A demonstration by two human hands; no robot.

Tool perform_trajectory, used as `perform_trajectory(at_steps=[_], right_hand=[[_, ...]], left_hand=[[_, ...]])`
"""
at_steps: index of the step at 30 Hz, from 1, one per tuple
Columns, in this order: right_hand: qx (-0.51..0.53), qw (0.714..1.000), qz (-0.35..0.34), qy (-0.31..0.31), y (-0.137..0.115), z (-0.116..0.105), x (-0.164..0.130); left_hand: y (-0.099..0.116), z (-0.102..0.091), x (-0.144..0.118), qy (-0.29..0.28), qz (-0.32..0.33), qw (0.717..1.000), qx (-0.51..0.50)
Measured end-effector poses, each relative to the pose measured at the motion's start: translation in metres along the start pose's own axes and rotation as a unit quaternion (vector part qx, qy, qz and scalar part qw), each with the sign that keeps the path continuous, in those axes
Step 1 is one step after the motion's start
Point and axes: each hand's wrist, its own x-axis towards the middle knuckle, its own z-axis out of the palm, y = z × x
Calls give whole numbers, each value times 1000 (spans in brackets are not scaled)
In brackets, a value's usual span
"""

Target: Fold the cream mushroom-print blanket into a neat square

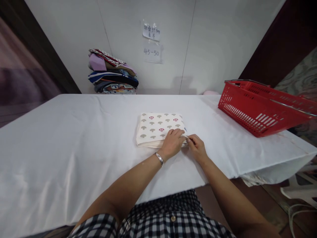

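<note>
Left hand (172, 141) flat on, right hand (195, 147) pinching, the near right corner of a folded cream mushroom-print cloth (158, 127) on the white-covered bench (61, 148) — squaring the fold. Next, probably a firm smoothing press. Red plastic basket (262, 107) off right.

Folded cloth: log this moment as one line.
left hand: flat on folded cloth near corner | right hand: pinching same corner | cloth: on white table | red basket: right | fabric stack: back wall
</note>
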Motion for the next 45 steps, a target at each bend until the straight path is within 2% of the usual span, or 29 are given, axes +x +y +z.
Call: perform_trajectory(at_steps=[6, 11, 19, 29, 34, 38, 41, 45], right_hand=[[37, 999, 17, -4, -3, -2, 0], [85, 994, 75, -5, 4, 0, -2], [229, 960, 158, 18, 11, 6, -3], [213, 959, 184, 28, 6, 7, 0], [206, 961, 183, 22, 15, 6, -1], [164, 967, 193, 27, 31, 1, 23], [117, 971, 208, 18, 43, 2, 60], [77, 968, 238, -12, 55, 19, 115]], left_hand=[[5, -2, 6, -2, -26, 1000, 4], [6, 1, 7, -14, -33, 999, 21], [7, 5, 10, -44, -39, 998, 22], [8, 6, 11, -59, -33, 998, 12], [10, 8, 9, -60, -16, 998, 12], [12, 8, 4, -46, 0, 999, 17], [12, 10, 2, -32, 5, 999, 18], [10, 14, 1, -18, 5, 1000, 14]])
